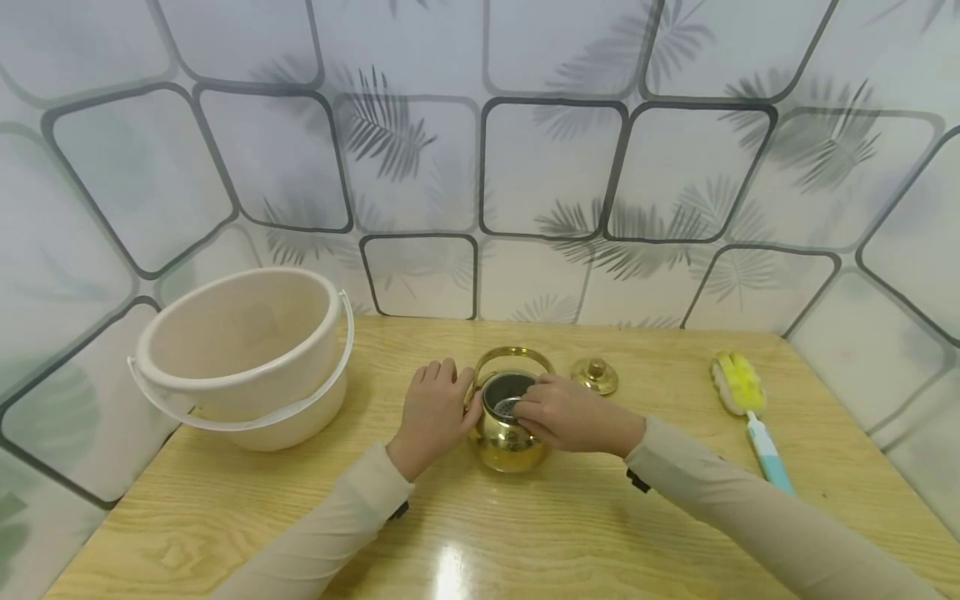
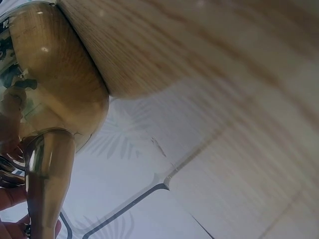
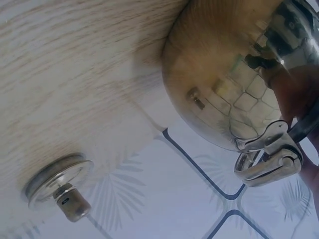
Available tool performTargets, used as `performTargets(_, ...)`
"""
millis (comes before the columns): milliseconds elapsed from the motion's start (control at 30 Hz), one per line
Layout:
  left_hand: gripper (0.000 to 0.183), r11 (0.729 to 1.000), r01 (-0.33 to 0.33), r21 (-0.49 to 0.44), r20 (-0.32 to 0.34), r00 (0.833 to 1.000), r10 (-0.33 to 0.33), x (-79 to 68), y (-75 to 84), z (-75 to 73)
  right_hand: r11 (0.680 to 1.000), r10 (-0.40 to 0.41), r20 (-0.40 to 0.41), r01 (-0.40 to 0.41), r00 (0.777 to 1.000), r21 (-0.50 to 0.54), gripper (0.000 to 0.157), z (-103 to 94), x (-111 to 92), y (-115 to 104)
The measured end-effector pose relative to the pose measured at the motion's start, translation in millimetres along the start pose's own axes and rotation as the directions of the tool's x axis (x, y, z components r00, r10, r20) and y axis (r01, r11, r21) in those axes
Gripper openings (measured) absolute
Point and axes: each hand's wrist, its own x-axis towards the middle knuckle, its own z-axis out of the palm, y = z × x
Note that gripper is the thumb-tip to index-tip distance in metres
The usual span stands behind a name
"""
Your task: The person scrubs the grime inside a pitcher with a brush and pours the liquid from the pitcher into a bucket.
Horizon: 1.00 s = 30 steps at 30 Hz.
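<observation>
A shiny gold-coloured teapot (image 1: 510, 450) stands lidless on the table, its hoop handle (image 1: 517, 350) raised. Inside its mouth a perforated metal strainer (image 1: 506, 407) shows. My left hand (image 1: 435, 417) holds the teapot at its left side, thumb by the rim; the left wrist view has fingertips (image 2: 12, 196) around the spout (image 2: 47, 179). With curled fingers dipping into the mouth, my right hand (image 1: 566, 412) pinches the strainer, its fingertips partly hidden. In the right wrist view the handle's hinge (image 3: 269, 157) lies below that hand. The round knobbed lid (image 1: 595, 376) rests behind the right hand.
A large white bucket (image 1: 240, 333) with its bail handle hanging at the front stands at the left. On the right lies a brush (image 1: 742, 387) with a yellow-and-white head and a blue-and-white handle. A patterned wall (image 1: 555, 167) closes off the table's back and sides.
</observation>
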Motion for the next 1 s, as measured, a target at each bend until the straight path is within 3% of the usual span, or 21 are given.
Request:
performTargets(567,0.021,1.0,0.014,-0.01,0.025,1.0,-0.014,-0.3,0.6,0.2,0.999,-0.015,-0.158,0.01,0.987,-0.034,0.004,7.6,-4,-2)
performTargets(1000,0.021,1.0,0.013,0.002,0.012,1.0,-0.013,-0.1,1.1,-0.4,0.998,-0.045,-0.216,0.034,0.975,-0.054,0.008,-10.1,3,5)
